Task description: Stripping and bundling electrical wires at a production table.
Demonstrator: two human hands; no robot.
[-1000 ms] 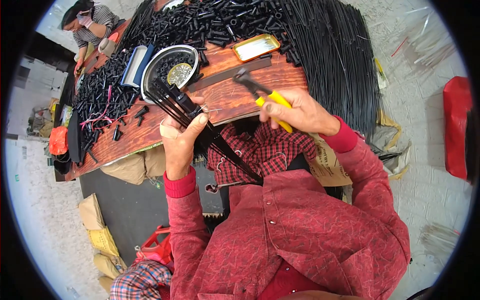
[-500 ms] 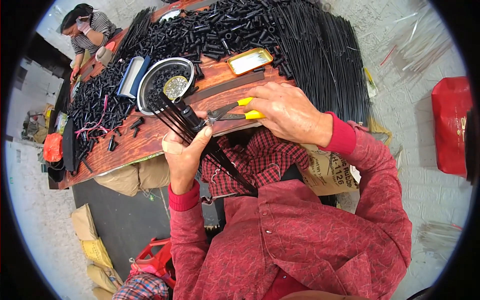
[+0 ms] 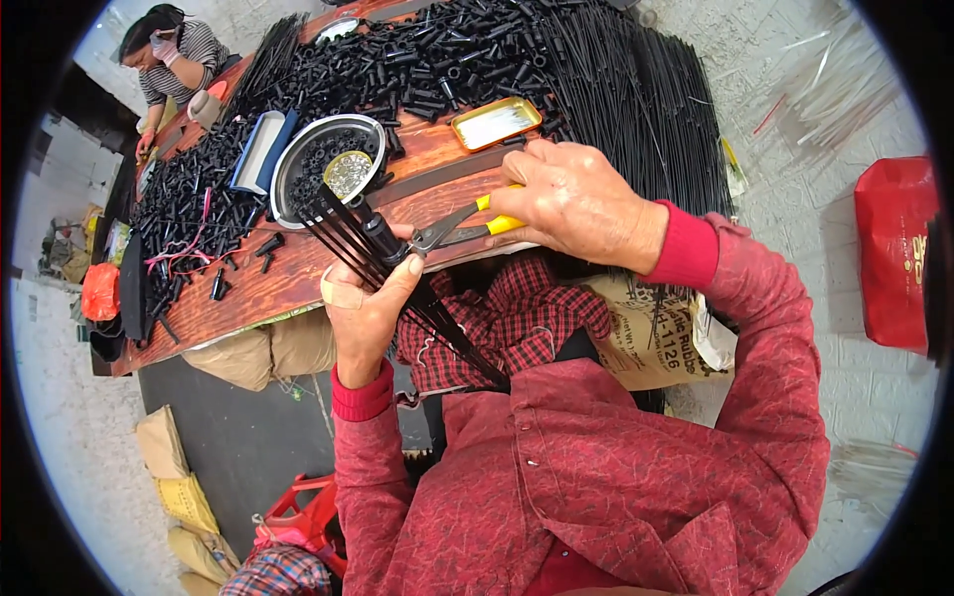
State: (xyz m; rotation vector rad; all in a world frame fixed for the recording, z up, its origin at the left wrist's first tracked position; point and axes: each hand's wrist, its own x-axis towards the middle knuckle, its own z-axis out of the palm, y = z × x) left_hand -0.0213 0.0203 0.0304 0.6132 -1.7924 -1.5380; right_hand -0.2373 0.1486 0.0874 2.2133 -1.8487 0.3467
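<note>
My left hand (image 3: 366, 303) is closed round a bundle of thin black rods (image 3: 447, 333), which slants from my lap up past the table edge. A short black tube fitting (image 3: 378, 236) shows above my left fingers, beside the rods. My right hand (image 3: 576, 204) grips yellow-handled pliers (image 3: 502, 224), whose metal jaws (image 3: 427, 238) point left and meet the work at my left thumb tip. What exactly lies between the jaws is too small to make out.
On the wooden table (image 3: 238, 311) stand a metal bowl of black rings (image 3: 281, 189) with a small dish of shiny bits, a yellow tray (image 3: 497, 123) and a blue-white box (image 3: 263, 149). Black fittings (image 3: 427, 60) and long rods (image 3: 636, 109) are heaped behind. Another person (image 3: 179, 60) sits far left.
The plier handles have come closer together as my right hand has tightened, and its forearm has shifted slightly outward. My left hand keeps its hold in nearly the same place.
</note>
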